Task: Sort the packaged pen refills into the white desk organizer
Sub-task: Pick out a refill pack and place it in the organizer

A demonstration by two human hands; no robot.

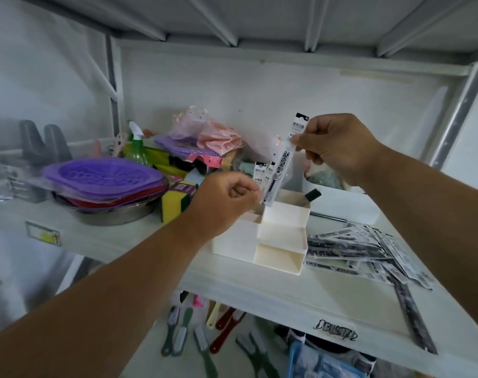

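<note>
**Refill going into organizer**

Pinching one packaged refill (284, 159) near its top in the right hand (338, 145), fingers closed on the packet. Holding it tilted, lower end dipping into the tall rear compartment of the white organizer (276, 236). Curling the left hand (224, 203) loosely just beside the packet's lower end, at the organizer's rear left edge; cannot tell whether touching the packet or gripping anything. Showing two more refill packets (262, 173) standing upright behind the left hand, at the back of the organizer. Leaving the two lower front tiers looking bare.

Lying fanned in a loose pile (363, 252) on the white shelf (259, 290), just right of the organizer: the rest of the packets, one long strip trailing toward the shelf's front edge. Sitting behind the organizer, a white bin (341, 200). Crowding the shelf's left: sponges (175, 197), purple trays (104, 175) stacked in a metal bowl (109, 214), a green spray bottle (137, 148). Lying scattered below the shelf, brushes (205, 336).
</note>
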